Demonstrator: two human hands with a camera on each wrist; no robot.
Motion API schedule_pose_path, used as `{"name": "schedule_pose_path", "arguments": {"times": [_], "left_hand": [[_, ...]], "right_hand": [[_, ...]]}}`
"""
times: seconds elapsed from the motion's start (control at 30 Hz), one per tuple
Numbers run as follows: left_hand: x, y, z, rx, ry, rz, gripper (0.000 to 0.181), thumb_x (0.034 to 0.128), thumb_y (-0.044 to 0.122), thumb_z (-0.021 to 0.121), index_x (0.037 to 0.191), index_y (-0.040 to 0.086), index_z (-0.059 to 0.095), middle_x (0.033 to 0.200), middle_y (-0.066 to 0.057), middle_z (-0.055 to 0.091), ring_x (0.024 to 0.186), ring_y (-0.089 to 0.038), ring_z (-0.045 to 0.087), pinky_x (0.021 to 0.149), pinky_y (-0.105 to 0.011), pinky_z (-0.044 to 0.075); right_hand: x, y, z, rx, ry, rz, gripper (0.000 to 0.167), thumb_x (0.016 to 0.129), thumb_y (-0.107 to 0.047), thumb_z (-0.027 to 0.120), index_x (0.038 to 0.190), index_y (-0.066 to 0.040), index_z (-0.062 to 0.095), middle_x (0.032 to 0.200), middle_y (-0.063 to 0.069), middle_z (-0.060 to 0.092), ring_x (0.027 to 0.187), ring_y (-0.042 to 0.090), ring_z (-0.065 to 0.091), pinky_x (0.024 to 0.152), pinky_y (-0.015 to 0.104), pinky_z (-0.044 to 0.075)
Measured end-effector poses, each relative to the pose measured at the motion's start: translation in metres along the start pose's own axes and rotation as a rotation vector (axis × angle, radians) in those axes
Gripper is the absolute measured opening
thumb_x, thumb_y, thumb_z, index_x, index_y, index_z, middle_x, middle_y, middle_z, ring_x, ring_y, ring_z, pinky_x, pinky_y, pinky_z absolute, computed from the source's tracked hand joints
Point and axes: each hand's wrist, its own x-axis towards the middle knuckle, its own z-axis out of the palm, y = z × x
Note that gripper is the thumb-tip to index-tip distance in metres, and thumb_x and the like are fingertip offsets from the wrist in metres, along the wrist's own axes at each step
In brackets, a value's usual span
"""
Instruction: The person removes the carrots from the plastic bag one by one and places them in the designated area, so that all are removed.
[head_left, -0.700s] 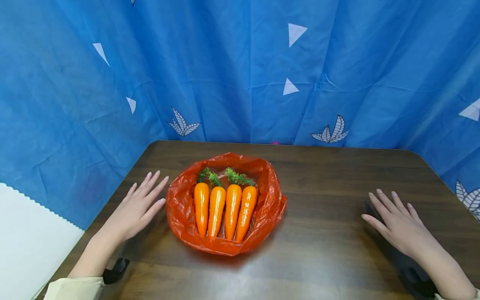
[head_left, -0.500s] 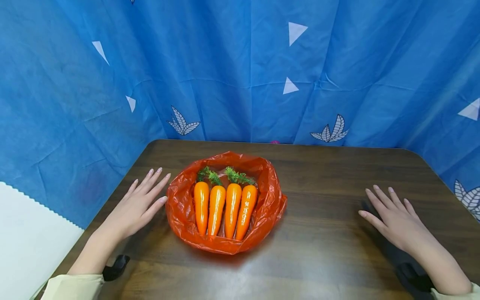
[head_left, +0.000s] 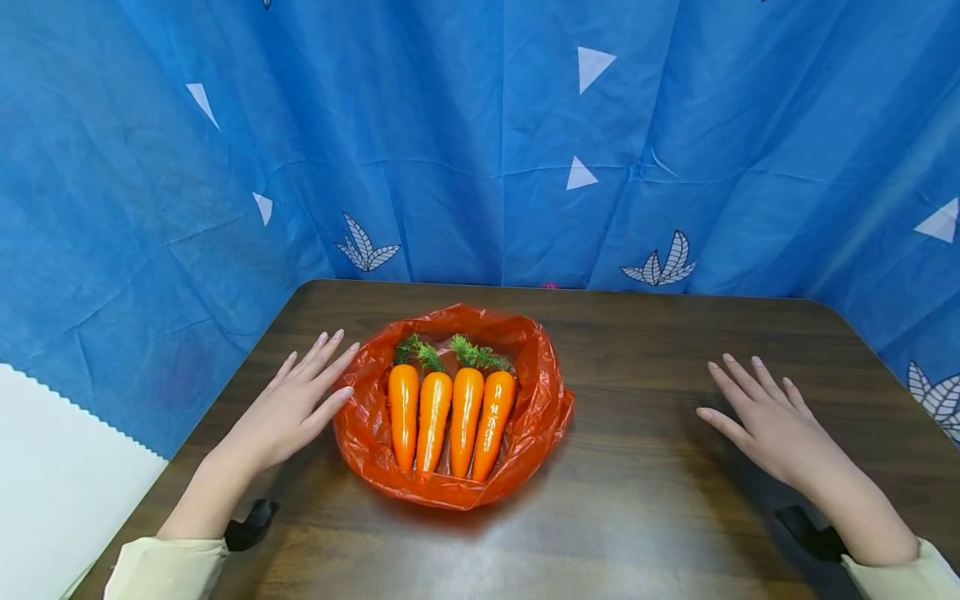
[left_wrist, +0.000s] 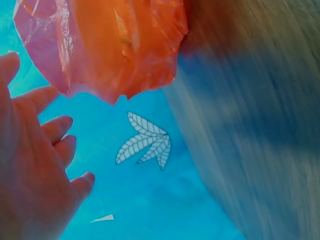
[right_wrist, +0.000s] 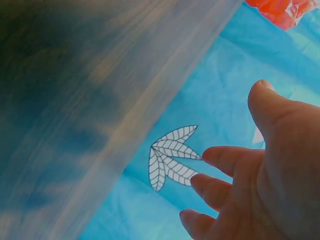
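Note:
In the head view a red plastic bag (head_left: 525, 450) lies spread open on the table, with several orange carrots (head_left: 467, 421) side by side inside it and green tops (head_left: 476, 354) at their upper ends. My left hand (head_left: 281, 417) is at the bag's left rim, fingers extended and spread; whether the fingertips touch the plastic I cannot tell. The left wrist view shows that hand (left_wrist: 40, 150) beside the red bag (left_wrist: 110, 45). Well right of the bag, my right hand (head_left: 780, 429) hovers with spread fingers and nothing in it. The right wrist view shows this hand (right_wrist: 255, 175) empty too.
The dark wooden table (head_left: 637, 533) has a blue patterned curtain (head_left: 450, 125) behind it and along its sides. A white sheet (head_left: 60, 492) hangs at the lower left. Black bands (head_left: 251, 525) are at the wrists.
Both hands have moved inward and slightly away from me: the left one right to the bag's rim, the right one leftward. Bag and carrots have stayed in place.

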Motion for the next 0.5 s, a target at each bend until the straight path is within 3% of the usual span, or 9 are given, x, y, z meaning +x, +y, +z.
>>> {"name": "schedule_pose_path", "arguments": {"times": [0.27, 0.5], "left_hand": [[0.007, 0.004, 0.002, -0.041, -0.058, -0.035, 0.062, 0.0961, 0.045, 0.044, 0.149, 0.019, 0.027, 0.154, -0.01, 0.013, 0.14, -0.029, 0.006, 0.108, -0.055, 0.008], [0.008, 0.004, 0.007, -0.086, -0.099, -0.087, 0.063, 0.0945, 0.049, 0.045, 0.148, 0.018, 0.032, 0.154, -0.012, 0.014, 0.136, -0.037, 0.018, 0.104, -0.06, 0.019]], "right_hand": [[0.005, -0.008, 0.0, 0.0, -0.01, -0.012, 0.075, 0.096, -0.048, 0.045, 0.147, 0.002, 0.021, 0.149, 0.028, 0.013, 0.135, 0.046, -0.002, 0.101, 0.061, -0.012], [0.01, -0.018, 0.001, 0.006, -0.002, -0.05, 0.076, 0.094, -0.047, 0.048, 0.146, 0.002, 0.024, 0.149, 0.027, 0.015, 0.135, 0.045, 0.001, 0.103, 0.061, -0.01]]}}
